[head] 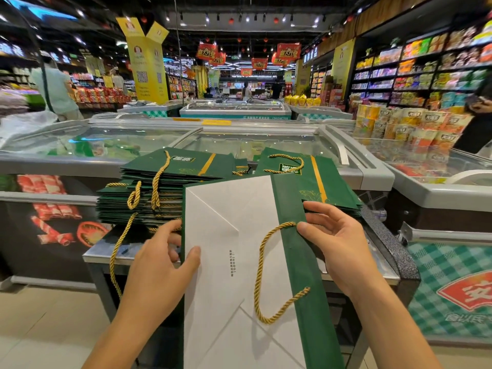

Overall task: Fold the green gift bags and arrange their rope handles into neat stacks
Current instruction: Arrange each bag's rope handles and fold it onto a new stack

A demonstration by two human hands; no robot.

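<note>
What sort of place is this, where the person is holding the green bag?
Very likely a supermarket: glass-topped chest freezers stand in rows, shelves of packaged snacks line the right wall, and red promotional signs hang from the ceiling.

The gift bag (306, 262) has one short line of tiny dark print (232, 263) on its white underside, too small to read. On the stacked bags (159, 177) just beyond it, a boxed label (183, 160) holds pale characters, blurred. Far beyond the gift bag, red hanging banners (288, 53) read 盛大开业 in yellow. Beyond and left of it, a yellow pillar (149, 91) bears QR codes (142, 75) and small, illegible text. Right of the gift bag, a freezer front (439, 262) shows a red logo (468, 291) beginning with 安, cut off at the edge. Beyond and right, snack packs (432, 118) carry what looks like 大王. A freezer strip (239, 117) far beyond the bag shows a long number, too blurred to read.
</note>
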